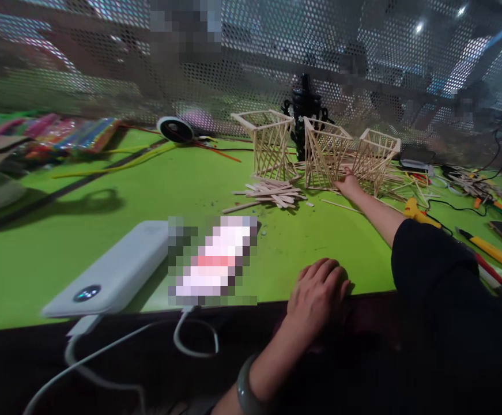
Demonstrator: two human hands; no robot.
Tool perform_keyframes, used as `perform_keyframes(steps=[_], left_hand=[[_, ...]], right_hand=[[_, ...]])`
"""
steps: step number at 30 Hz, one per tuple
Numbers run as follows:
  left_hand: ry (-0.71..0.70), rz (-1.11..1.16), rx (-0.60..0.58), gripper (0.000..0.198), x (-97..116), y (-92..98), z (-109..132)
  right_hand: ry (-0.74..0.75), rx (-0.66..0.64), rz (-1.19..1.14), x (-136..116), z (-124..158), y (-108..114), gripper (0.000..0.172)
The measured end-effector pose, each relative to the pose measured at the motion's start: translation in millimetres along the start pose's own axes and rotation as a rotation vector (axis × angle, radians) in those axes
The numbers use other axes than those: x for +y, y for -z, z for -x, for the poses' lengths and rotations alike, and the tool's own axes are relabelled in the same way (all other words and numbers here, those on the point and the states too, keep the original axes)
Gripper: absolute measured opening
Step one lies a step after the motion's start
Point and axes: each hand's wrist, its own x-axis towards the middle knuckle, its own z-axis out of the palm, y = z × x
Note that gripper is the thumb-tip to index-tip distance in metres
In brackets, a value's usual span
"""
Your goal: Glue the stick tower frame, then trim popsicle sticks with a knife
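Mid frame (322,154) — upright, long axis vert. — just left of R hand (348,182), fingers nr its base; can't tell if gripping. L hand (318,291) farther, fingers curled, palm hidden.

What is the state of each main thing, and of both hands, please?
Power bank: display lit, cable plugged in.
Phone: screen lit, otherwise blurred.
Left stick frame: upright.
Middle stick frame: upright.
Right stick frame: upright.
Stick pile: loose.
Black urn: upright.
Slim yellow tool: lying down.
Left hand: resting on table.
Right hand: at middle stick frame's base.
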Motion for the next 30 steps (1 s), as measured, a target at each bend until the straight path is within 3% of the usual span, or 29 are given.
perform_keyframes(steps=[3,8,18,23,24,25,27,28,30], left_hand=[[0.005,-0.002,-0.010,0.007,0.0,0.6,0.1],[0.013,-0.001,-0.024,0.008,0.9,2.0,0.1],[0.001,-0.006,-0.026,0.011,0.0,1.8,1.1],[-0.006,-0.024,-0.018,0.012,0.3,2.2,1.8],[-0.008,-0.028,-0.016,0.012,0.4,2.2,1.7],[-0.011,-0.031,-0.013,0.011,0.5,2.2,1.5],[-0.016,-0.031,-0.007,0.011,0.6,2.3,1.0],[-0.017,-0.030,-0.001,0.010,0.5,2.3,0.8],[-0.016,-0.029,0.011,0.009,0.5,2.3,0.4]], right_hand=[[-0.049,-0.038,0.027,-4.4,1.8,-0.7,0.057],[-0.004,-0.098,0.082,-18.6,5.1,0.4,0.039],[0.156,-0.195,0.270,-36.5,34.5,34.7,0.043],[0.380,-0.313,0.339,-44.5,62.9,92.0,0.025],[0.510,-0.277,0.370,-43.9,63.7,109.4,0.022],[0.577,-0.155,0.383,-42.1,62.1,127.7,0.025],[0.503,0.151,0.392,-34.5,52.4,163.1,0.031],[0.445,0.227,0.416,-28.9,45.4,177.9,0.032],[0.365,0.175,0.508,-15.2,30.5,198.0,0.035]])
